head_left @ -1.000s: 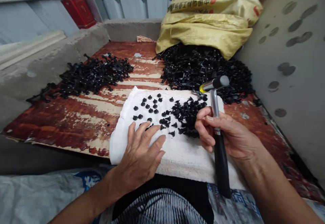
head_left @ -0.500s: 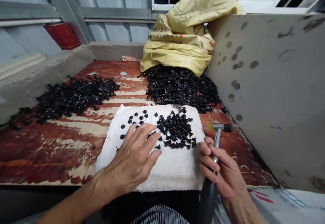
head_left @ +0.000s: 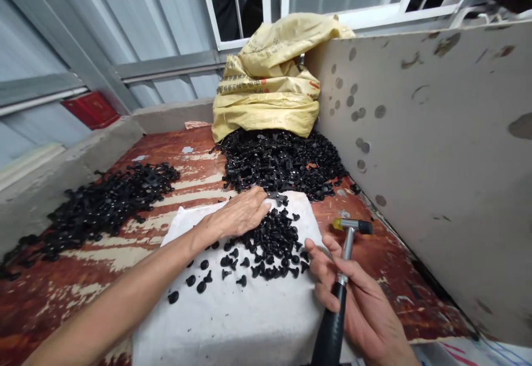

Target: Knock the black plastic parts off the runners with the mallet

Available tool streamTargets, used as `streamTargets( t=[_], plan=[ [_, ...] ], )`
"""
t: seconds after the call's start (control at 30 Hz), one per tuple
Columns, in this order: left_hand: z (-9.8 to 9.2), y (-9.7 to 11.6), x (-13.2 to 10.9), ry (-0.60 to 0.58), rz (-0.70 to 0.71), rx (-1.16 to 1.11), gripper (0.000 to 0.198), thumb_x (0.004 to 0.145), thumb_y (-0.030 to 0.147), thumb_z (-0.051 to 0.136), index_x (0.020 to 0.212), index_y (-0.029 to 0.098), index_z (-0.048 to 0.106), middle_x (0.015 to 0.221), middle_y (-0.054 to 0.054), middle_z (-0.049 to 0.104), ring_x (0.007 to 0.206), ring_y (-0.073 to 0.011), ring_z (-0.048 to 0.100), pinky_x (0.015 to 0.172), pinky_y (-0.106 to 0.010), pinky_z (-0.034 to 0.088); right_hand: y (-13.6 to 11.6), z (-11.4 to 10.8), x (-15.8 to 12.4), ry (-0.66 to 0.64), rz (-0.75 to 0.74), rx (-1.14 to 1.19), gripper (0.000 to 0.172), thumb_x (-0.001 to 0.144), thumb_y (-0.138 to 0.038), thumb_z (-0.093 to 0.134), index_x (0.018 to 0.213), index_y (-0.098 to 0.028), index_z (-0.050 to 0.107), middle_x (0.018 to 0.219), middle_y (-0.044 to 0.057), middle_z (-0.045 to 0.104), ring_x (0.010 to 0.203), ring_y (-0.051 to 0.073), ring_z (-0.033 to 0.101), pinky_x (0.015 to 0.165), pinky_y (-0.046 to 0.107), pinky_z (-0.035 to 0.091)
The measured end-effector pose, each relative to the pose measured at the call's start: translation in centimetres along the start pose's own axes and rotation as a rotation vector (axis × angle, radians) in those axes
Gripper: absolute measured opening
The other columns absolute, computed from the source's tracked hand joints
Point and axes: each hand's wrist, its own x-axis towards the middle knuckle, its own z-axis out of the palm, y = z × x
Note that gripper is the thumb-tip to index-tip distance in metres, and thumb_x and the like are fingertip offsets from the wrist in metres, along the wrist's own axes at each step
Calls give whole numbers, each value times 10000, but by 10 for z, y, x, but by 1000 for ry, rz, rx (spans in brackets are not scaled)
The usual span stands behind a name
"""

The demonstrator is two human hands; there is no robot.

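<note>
On towel (head_left: 233, 321), L fingers (head_left: 253, 202) flat, R fingers (head_left: 320, 263) gripping hammer (head_left: 332, 327); yellow sack (head_left: 266, 106) printed in Chinese.

Lots of little black plastic pegs (head_left: 270, 249) sit in a heap on a white towel (head_left: 233, 327), and a few lie apart from it. The left hand (head_left: 236, 214) lies on the towel, just beside the heap. The right hand (head_left: 353, 305) holds a small hammer (head_left: 347, 244) with a black handle.
</note>
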Motion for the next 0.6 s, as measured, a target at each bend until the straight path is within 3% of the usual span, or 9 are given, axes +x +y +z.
streamTargets(
  t=[0.17, 0.3, 0.47, 0.6],
  plan=[
    [10, -15, 5, 32, 45, -11, 300, 997, 250, 272, 1033, 154, 554, 978, -82, 598, 916, -184, 564, 872, -331, 472, -1, 3, 5, 30, -13, -56, 351, 675, -87, 783, 957, -229, 628, 1051, 91, 735, 730, 157, 703, 412, 198, 513],
    [11, -26, 10, 16, 18, -100, 318, 979, 263, 292, 1029, 161, 589, 972, -102, 632, 898, -200, 589, 866, -336, 483, -5, 7, 3, 57, 0, -69, 382, 648, -60, 793, 955, -206, 618, 982, 87, 748, 637, 140, 690, 369, 186, 499],
    [-1, -31, 11, 122, -249, -75, 319, 882, 178, 369, 962, 183, 678, 934, -92, 663, 898, -215, 617, 836, -334, 478, -27, 22, 8, 65, -14, -199, 308, 660, -73, 748, 912, -189, 615, 873, 46, 735, 496, 83, 604, 312, 144, 457],
    [-12, -32, 9, -66, -416, -84, 292, 809, 212, 437, 831, 182, 726, 844, -79, 696, 803, -218, 631, 710, -300, 456, -47, 33, 35, 153, -69, -455, 269, 696, -41, 636, 922, -182, 597, 915, 54, 735, 466, 57, 564, 287, 114, 407]
  ],
)
